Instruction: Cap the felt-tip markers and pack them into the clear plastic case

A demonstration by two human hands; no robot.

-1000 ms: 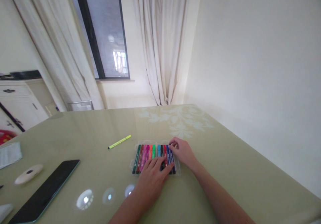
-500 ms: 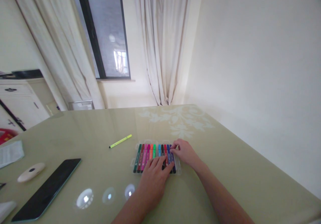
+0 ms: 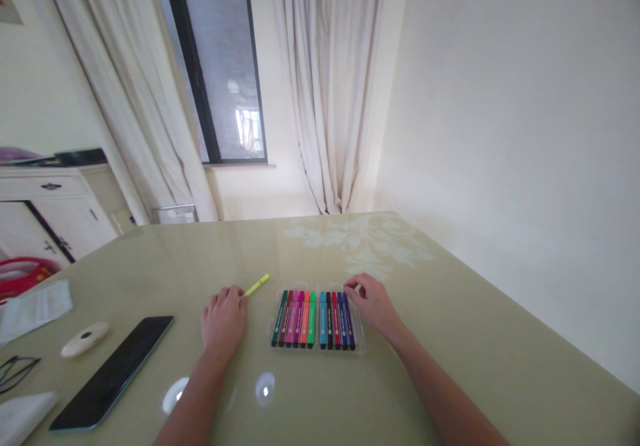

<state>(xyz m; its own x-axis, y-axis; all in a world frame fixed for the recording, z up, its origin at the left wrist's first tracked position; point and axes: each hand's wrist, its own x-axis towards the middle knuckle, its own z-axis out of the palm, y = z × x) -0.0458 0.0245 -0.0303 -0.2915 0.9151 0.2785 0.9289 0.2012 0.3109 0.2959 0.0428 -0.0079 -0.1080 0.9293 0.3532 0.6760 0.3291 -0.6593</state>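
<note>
My left hand (image 3: 224, 317) is at the lower end of a yellow felt-tip marker (image 3: 259, 284), its fingers curled over that end and hiding it. The marker's other end points up and to the right. A clear plastic marker case (image 3: 317, 347) lies open-faced on the table, holding two groups of coloured markers. Dark green to bright green markers (image 3: 295, 319) fill the left side; light blue, black, red and blue ones (image 3: 337, 321) fill the right. My right hand (image 3: 373, 301) pinches the case's upper right corner, beside the top of the rightmost marker.
A black tablet-like slab (image 3: 115, 373) lies on the glossy table (image 3: 310, 406) at left. Near it are a white oval object (image 3: 85, 339), glasses (image 3: 17, 371) and a whitish packet (image 3: 37, 309). A wall (image 3: 525, 166) borders the table's right edge.
My left hand has left the markers in the case and moved left onto the yellow marker, which now lies at a steeper angle. My right hand stays at the case's upper right corner.
</note>
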